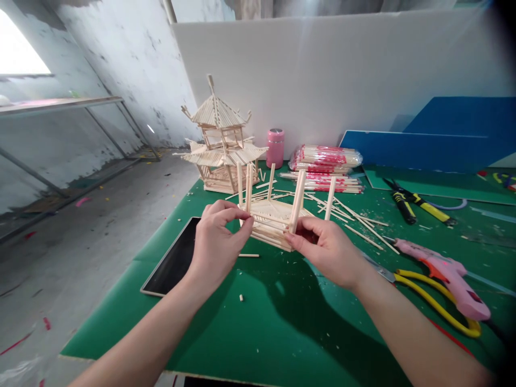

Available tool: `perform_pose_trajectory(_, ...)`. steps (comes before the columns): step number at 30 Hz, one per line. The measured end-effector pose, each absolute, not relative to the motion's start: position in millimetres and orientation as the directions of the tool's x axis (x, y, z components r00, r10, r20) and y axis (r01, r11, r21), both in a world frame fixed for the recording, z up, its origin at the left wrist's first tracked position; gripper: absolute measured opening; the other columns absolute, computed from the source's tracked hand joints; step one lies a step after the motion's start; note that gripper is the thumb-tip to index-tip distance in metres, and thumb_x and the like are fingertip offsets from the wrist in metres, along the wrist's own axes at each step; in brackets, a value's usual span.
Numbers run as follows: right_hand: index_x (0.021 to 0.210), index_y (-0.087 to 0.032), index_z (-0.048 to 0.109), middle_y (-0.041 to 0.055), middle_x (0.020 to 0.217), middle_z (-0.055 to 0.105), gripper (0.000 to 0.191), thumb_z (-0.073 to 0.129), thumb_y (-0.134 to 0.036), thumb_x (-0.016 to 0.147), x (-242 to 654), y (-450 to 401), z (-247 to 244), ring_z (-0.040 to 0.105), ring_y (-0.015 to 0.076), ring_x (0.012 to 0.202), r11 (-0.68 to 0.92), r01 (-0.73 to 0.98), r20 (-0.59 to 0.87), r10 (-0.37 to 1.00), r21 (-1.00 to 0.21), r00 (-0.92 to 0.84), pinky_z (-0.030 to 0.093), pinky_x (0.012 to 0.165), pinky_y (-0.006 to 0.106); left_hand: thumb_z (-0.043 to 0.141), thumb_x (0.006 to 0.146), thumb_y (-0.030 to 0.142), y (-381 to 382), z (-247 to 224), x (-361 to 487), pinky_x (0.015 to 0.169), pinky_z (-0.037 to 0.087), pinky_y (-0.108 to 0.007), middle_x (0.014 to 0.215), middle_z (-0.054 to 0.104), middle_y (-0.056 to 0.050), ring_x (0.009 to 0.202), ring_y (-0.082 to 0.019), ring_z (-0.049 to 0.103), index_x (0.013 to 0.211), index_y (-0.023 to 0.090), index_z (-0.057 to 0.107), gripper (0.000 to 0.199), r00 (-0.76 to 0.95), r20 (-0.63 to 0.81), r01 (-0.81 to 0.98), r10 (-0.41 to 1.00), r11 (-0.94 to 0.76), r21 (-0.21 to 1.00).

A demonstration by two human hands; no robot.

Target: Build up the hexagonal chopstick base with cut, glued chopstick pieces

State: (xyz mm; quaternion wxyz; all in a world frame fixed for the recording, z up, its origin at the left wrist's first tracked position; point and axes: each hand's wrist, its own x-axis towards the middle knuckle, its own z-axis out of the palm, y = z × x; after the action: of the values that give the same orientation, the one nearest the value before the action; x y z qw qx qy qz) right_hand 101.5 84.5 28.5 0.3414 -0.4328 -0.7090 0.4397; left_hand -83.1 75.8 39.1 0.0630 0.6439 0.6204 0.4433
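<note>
As the green desk (242, 344) spreads below, you hold the stick frame (271, 238) over it, right hand (327, 246) pinching a corner post (298, 201) low down, left hand (213, 231) apparently pinching a thin rail (269, 216). Looks like rail fitting; next move probably calls for steady alignment.

The bare, slender-fingered left hand (215, 236) and right hand (328, 250) join tapering, uncovered forearms (155, 325), the right apparently so even where it dims.
</note>
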Motion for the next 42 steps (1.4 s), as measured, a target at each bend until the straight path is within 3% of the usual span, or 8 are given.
perform_pose_trajectory(37,0.072,-0.019,0.057,0.0011,0.067,0.055,0.012,0.052,-0.028,0.079,104,85,22,0.058,0.0197,0.082,0.227,0.300,0.102,0.920,-0.927,-0.379,0.047,0.070,0.030,0.062,0.069,0.031,72,36,-95,0.071,0.041,-0.034,0.077,0.057,-0.002,0.078,-0.019,0.054,0.067,0.019,0.065,0.013,-0.123,0.437,0.745,0.891,-0.208,0.634)
perform_pose_trajectory(42,0.074,-0.018,0.057,0.0017,0.070,0.058,0.012,0.052,-0.027,0.079,109,82,23,0.058,0.0196,0.083,0.227,0.313,0.100,0.922,-0.922,-0.374,0.046,0.072,0.029,0.063,0.069,0.032,71,28,-98,0.071,0.042,-0.033,0.080,0.058,-0.002,0.078,-0.019,0.055,0.075,0.020,0.064,0.014,-0.096,0.395,0.710,0.914,-0.216,0.670)
